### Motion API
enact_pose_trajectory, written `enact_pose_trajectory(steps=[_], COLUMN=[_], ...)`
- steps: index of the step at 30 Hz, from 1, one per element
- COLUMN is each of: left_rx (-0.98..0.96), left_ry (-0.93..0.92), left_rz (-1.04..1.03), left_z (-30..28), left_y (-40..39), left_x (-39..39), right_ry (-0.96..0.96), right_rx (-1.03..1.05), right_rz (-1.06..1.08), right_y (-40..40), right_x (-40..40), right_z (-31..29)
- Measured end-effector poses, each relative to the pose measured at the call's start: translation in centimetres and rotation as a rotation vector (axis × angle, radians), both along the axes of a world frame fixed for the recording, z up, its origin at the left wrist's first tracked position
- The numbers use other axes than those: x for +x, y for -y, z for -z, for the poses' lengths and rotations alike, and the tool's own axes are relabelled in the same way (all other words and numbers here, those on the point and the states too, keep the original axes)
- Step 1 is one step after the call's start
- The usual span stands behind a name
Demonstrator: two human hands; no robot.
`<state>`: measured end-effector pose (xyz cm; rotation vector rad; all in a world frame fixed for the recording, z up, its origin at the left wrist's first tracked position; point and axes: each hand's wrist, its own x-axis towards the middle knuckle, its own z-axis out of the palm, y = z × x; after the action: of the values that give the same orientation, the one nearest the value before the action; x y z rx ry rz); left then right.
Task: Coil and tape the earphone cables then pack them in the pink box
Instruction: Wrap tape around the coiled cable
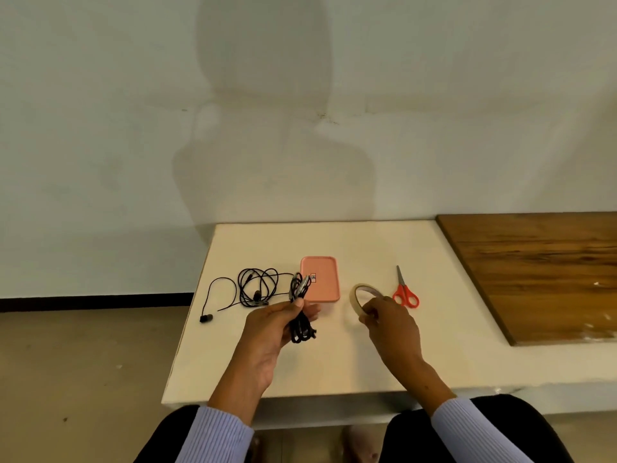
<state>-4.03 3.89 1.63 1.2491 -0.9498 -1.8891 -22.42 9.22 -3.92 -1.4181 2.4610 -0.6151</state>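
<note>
Ribbed pale-blue sleeves are framing both hands. Left hand is pinching a folded bundle of black earphone cable above the white table. Right hand is gripping a beige masking-tape roll. Between them, a closed pink rectangular box is lying flat; loose black earphones are lying left, red-handled scissors right.

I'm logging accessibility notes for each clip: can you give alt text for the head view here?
A person's left hand holds a coiled black earphone cable while the right hand holds a beige tape roll above a white table. On the table lie a closed pink box, a loose black earphone cable and red-handled scissors.
</note>
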Motion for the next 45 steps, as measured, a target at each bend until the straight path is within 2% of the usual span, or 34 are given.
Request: enact_pose_trajectory(steps=[3, 7, 17, 24, 28, 32, 39, 43, 45], left_rx=[-0.003, -0.004, 0.104, 0.201, 0.226, 0.249, 0.321, 0.259, 0.163], left_ry=[-0.005, -0.019, -0.185, -0.266, -0.276, -0.268, -0.331, -0.343, -0.278], left_rz=[0.009, 0.044, 0.03, -0.037, -0.051, -0.037, -0.074, -0.034, 0.042], left_z=[-0.8, -1.3, -1.1, -0.4, 0.1, 0.3, 0.5, 0.4, 0.5], left_y=[-1.1, -3.3, -3.4, -2.2, -1.9, -2.1, -1.3, -1.1, -1.5], left_x=[0.6, 1.1, 2.3, 3.1, 3.1, 2.7, 2.9, 2.8, 2.5], right_ry=[0.14, 0.308, 0.166, 0.316, 0.335, 0.368, 0.424, 0.456, 0.491], right_rx=[-0.142, -0.25, -0.376, -0.31, -0.276, -0.293, -0.24, -0.238, -0.264], right_rz=[-0.037, -0.23, -0.441, -0.514, -0.502, -0.39, -0.446, -0.399, -0.345], right_y=[-1.8, -4.6, -5.4, -4.4, -4.2, -4.1, -3.5, -3.5, -3.3], right_x=[0.7, 2.7, 6.1, 5.0, 5.2, 6.0, 5.1, 5.1, 5.3], right_z=[-2.7, -5.3, -4.2, -4.0, -3.9, -3.9, -4.2, -3.9, -3.9])
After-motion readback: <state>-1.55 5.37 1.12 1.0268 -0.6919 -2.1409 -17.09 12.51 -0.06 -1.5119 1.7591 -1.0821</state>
